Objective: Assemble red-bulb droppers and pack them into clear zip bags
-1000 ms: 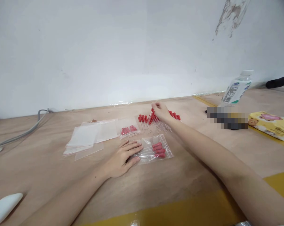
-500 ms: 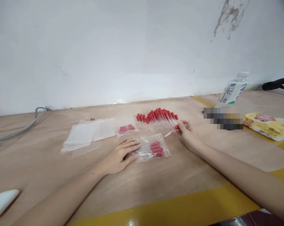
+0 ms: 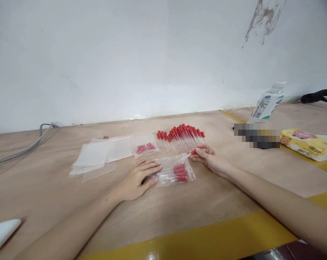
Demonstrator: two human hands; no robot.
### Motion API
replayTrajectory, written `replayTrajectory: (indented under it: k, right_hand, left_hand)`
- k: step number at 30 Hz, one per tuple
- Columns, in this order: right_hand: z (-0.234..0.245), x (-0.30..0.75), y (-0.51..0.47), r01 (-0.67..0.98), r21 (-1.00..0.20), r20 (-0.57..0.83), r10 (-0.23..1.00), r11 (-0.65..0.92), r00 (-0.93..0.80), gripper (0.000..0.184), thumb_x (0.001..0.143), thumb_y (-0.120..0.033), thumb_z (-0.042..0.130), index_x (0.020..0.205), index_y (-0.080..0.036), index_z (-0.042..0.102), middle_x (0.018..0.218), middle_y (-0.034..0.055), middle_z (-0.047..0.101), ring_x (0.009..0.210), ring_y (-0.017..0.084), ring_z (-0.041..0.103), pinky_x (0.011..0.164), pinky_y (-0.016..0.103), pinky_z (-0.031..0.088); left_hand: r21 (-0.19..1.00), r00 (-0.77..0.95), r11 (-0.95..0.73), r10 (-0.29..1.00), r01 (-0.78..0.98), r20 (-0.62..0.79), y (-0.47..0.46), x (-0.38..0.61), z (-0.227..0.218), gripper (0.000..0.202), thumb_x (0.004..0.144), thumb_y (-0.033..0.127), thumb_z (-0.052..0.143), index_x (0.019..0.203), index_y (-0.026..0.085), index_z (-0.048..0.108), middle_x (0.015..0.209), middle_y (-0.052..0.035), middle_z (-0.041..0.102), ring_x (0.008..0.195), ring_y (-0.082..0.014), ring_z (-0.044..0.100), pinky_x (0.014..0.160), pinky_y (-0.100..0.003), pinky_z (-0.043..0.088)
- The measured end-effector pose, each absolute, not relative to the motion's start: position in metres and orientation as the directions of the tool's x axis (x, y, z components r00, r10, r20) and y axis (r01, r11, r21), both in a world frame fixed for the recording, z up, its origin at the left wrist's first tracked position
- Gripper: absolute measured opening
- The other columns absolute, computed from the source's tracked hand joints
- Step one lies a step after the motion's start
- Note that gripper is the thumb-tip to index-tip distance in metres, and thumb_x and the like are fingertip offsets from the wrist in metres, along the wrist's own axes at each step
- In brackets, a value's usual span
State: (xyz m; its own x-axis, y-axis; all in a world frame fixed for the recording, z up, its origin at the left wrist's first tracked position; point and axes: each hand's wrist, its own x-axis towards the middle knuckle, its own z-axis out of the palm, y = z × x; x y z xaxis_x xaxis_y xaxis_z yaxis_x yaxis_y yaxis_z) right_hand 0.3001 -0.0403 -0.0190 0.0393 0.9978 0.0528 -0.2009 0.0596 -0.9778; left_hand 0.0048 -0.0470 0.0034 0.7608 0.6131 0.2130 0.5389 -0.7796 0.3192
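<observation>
My left hand (image 3: 140,180) lies flat, fingers stretched, on the closed end of a clear zip bag (image 3: 164,181). Several glass droppers with red bulbs (image 3: 179,169) are inside this bag, bulbs toward its right end. Between thumb and fingers, my right hand (image 3: 210,159) pinches one dropper (image 3: 193,152) by its red bulb. Its glass tip points left, over the bag's upper right edge; I cannot tell whether the tip is inside. Just behind is a spread row of loose droppers (image 3: 186,135), red bulbs facing the wall.
A filled bag (image 3: 145,148) of droppers lies behind my left hand. Flat bags (image 3: 91,155) are stacked to its left. At right stand a water bottle (image 3: 267,104), a blurred dark object (image 3: 257,136) and a yellow packet (image 3: 306,144). A grey cable (image 3: 30,148) runs at left.
My right hand has moved left and slightly nearer with the dropper, from beside the loose row to the bag's right edge. My left hand stays in place on the bag.
</observation>
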Motion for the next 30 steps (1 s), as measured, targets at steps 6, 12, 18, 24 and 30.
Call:
replayTrajectory:
  k: [6, 12, 18, 24, 30]
  right_hand:
    - [-0.014, 0.301, -0.042, 0.288, -0.932, 0.174, 0.969, 0.219, -0.174, 0.023, 0.062, -0.034, 0.071, 0.073, -0.017, 0.061, 0.061, -0.0027, 0.059, 0.057, 0.01, 0.053, 0.055, 0.024, 0.043]
    - [-0.013, 0.289, -0.039, 0.314, -0.887, 0.266, 0.931, 0.337, -0.249, 0.016, 0.068, -0.033, 0.065, 0.073, -0.018, 0.062, 0.073, 0.0006, 0.064, 0.07, 0.014, 0.058, 0.066, 0.028, 0.046]
    - [-0.022, 0.279, -0.032, 0.324, -0.915, 0.206, 0.968, 0.242, -0.142, 0.024, 0.064, -0.04, 0.069, 0.067, -0.016, 0.065, 0.065, 0.0014, 0.065, 0.058, 0.013, 0.056, 0.055, 0.026, 0.044]
    - [-0.019, 0.276, -0.032, 0.385, -0.858, 0.285, 0.939, 0.34, -0.193, 0.023, 0.069, -0.037, 0.063, 0.06, -0.016, 0.061, 0.058, -0.0012, 0.059, 0.054, 0.011, 0.05, 0.052, 0.023, 0.039]
    - [-0.007, 0.286, -0.034, 0.331, -0.916, 0.179, 0.97, 0.225, -0.164, 0.021, 0.076, -0.039, 0.057, 0.081, -0.019, 0.06, 0.068, -0.0004, 0.063, 0.062, 0.012, 0.055, 0.059, 0.024, 0.042]
  left_hand:
    - [0.321, 0.751, -0.769, 0.627, 0.553, 0.207, -0.048, 0.005, 0.005, 0.04, 0.09, 0.035, 0.043, 0.128, 0.025, 0.047, 0.131, -0.0049, 0.05, 0.126, -0.0231, 0.039, 0.106, -0.048, 0.029]
    - [0.322, 0.754, -0.78, 0.614, 0.536, 0.232, -0.047, 0.006, 0.004, 0.04, 0.09, 0.035, 0.043, 0.128, 0.025, 0.047, 0.129, -0.0059, 0.052, 0.124, -0.0237, 0.041, 0.105, -0.049, 0.03]
    - [0.319, 0.747, -0.766, 0.631, 0.558, 0.209, -0.047, 0.006, 0.003, 0.041, 0.09, 0.035, 0.043, 0.129, 0.024, 0.046, 0.13, -0.0064, 0.051, 0.125, -0.0239, 0.04, 0.106, -0.049, 0.028]
    - [0.33, 0.754, -0.774, 0.62, 0.541, 0.216, -0.046, 0.006, 0.003, 0.041, 0.09, 0.034, 0.043, 0.13, 0.025, 0.045, 0.131, -0.0059, 0.05, 0.125, -0.0236, 0.04, 0.107, -0.05, 0.026]
    - [0.346, 0.75, -0.774, 0.619, 0.53, 0.235, -0.048, 0.006, 0.005, 0.041, 0.089, 0.034, 0.045, 0.128, 0.025, 0.047, 0.129, -0.0066, 0.052, 0.123, -0.024, 0.042, 0.105, -0.049, 0.029]
